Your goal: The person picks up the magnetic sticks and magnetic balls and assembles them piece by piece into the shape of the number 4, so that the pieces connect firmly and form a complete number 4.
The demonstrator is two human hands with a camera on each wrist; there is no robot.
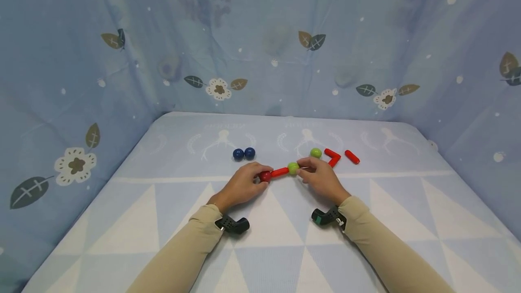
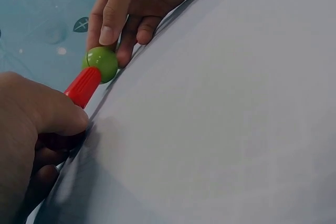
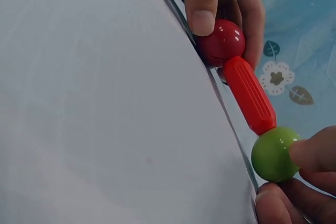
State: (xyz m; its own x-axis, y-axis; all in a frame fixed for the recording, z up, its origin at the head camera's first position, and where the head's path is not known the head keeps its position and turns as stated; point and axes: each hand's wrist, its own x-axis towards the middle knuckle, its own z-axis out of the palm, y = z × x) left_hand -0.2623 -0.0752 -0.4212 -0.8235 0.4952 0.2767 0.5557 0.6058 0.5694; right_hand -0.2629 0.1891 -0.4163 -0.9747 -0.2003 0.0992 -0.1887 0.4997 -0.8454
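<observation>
A red rod [image 3: 249, 94] joins a dark red ball [image 3: 224, 41] at one end and a green ball [image 3: 274, 153] at the other. My left hand [image 1: 243, 183] grips the red ball between thumb and fingers, mostly covering it in the left wrist view. On the other side, my right hand [image 1: 321, 179] pinches the green ball with thumb and fingertips, as the right wrist view shows. In the head view the joined piece lies between the two hands, low over the table; whether it touches the cloth I cannot tell.
Two dark blue balls [image 1: 244, 153] sit side by side beyond my left hand. Beyond the right hand are a second green ball [image 1: 315, 153], two red rods meeting at an angle [image 1: 333, 156] and a separate red rod [image 1: 352, 157]. A patterned cloth [image 1: 195, 225] covers the table.
</observation>
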